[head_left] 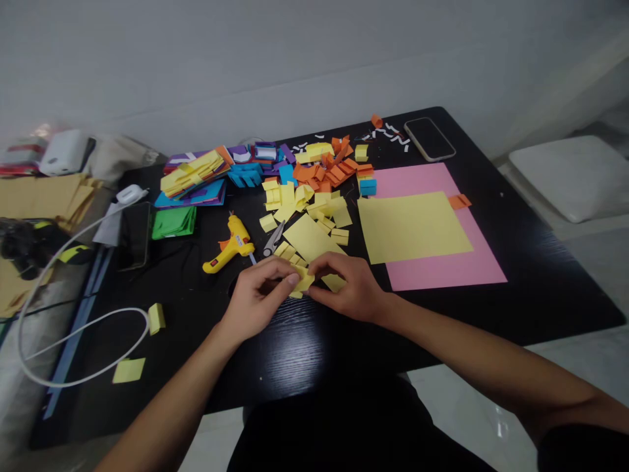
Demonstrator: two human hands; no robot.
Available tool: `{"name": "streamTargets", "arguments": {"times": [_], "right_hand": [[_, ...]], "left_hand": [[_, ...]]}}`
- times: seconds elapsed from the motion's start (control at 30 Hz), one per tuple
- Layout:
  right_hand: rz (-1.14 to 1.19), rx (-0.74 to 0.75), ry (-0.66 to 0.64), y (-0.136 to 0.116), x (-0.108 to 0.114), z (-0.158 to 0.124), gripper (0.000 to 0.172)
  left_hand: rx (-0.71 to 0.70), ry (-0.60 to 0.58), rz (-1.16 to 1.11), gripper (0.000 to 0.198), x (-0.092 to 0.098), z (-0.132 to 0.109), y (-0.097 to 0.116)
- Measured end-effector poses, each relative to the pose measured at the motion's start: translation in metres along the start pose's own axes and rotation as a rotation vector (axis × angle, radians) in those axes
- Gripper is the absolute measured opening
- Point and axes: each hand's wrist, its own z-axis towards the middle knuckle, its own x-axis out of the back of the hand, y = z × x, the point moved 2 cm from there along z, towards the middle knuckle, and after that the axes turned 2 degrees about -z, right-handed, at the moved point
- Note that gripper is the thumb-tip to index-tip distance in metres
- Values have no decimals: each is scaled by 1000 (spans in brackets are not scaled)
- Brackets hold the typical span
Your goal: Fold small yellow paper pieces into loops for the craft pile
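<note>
Between both hands, over the near part of the black table, is a small piece of yellow paper (303, 278). My left hand (259, 293) pinches its left side, thumb on top. My right hand (350, 286) grips the right edge between thumb and fingertips. Just beyond lie a larger yellow sheet (314, 237), scissors (274, 239) with their handles hidden, and several small folded yellow papers (286, 251). Left of these rests a yellow hot glue gun (230, 246). Part of the held paper is hidden by my fingers.
Orange folded papers (327, 172) and a stack of coloured papers (196, 174) lie at the back. Right of my hands, a yellow sheet (413, 226) overlaps a pink sheet (452, 275). A phone (430, 139) sits far right. A white cable (83, 380) loops at left.
</note>
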Motion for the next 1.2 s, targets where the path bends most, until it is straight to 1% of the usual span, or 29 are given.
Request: {"name": "streamTargets", "arguments": {"times": [0.07, 0.13, 0.2, 0.27, 0.37, 0.47, 0.6, 0.73, 0.97, 1.1, 1.13, 1.2], "right_hand": [[-10, 1, -2, -1, 1, 0, 14], [-23, 19, -9, -2, 2, 1, 11], [-40, 63, -16, -3, 3, 1, 9], [-59, 123, -24, -3, 3, 0, 11], [-85, 179, -40, -2, 2, -1, 14], [-95, 182, -49, -1, 2, -2, 17], [-69, 182, -19, -2, 2, -2, 21], [-41, 198, -5, -2, 1, -2, 17], [-55, 182, 0, -1, 1, -3, 19], [-69, 172, -13, 1, 1, -4, 20], [-72, 173, -16, 1, 1, -4, 20], [-90, 179, -26, 2, 0, -5, 20]], "left_hand": [[-6, -42, -17, 17, 2, 1, 0], [-48, -104, -22, 15, 5, 2, 2], [-106, -161, 18, 21, 8, 3, 4], [-160, -190, 93, 28, 10, 3, 5], [-218, -184, 174, 29, 11, 2, 4], [-268, -146, 204, 30, 9, 1, 2], [-315, -115, 203, 25, 9, 1, 3], [-320, -101, 194, 22, 9, 0, 3], [-298, -78, 177, 16, 7, -1, 3], [-230, -134, 206, 29, 10, 0, 5], [-224, -152, 225, 32, 10, -1, 5], [-242, -178, 253, 32, 10, -1, 4]]}}
